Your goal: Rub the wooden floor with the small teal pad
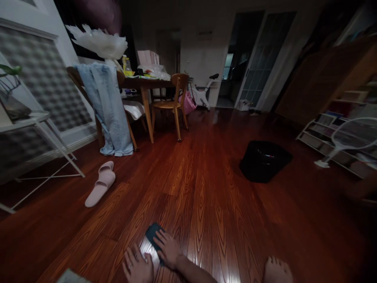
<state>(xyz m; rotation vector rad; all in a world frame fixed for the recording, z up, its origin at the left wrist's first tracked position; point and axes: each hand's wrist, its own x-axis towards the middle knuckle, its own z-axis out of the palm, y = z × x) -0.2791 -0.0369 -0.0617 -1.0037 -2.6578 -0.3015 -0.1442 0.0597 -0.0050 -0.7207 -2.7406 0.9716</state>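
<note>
A folded dark teal cloth (152,232) lies flat on the glossy reddish wooden floor (200,196), near the bottom of the view. My right hand (168,247) rests palm down on it, fingers stretched out and slightly apart; part of the cloth is hidden beneath the palm. Just to the left, my left hand (138,266) is spread with nothing in it, a ring on one finger. Whether its palm touches the floor I cannot tell. Bright light reflects off the boards between the two hands.
A pink slipper (101,184) lies ahead on the left, near a white metal stand (55,145). Jeans (106,106) hang over a chair by the dining table (145,83). On the right stand a black bin (262,161) and a white shelf (321,129). A bare foot (277,270) shows below.
</note>
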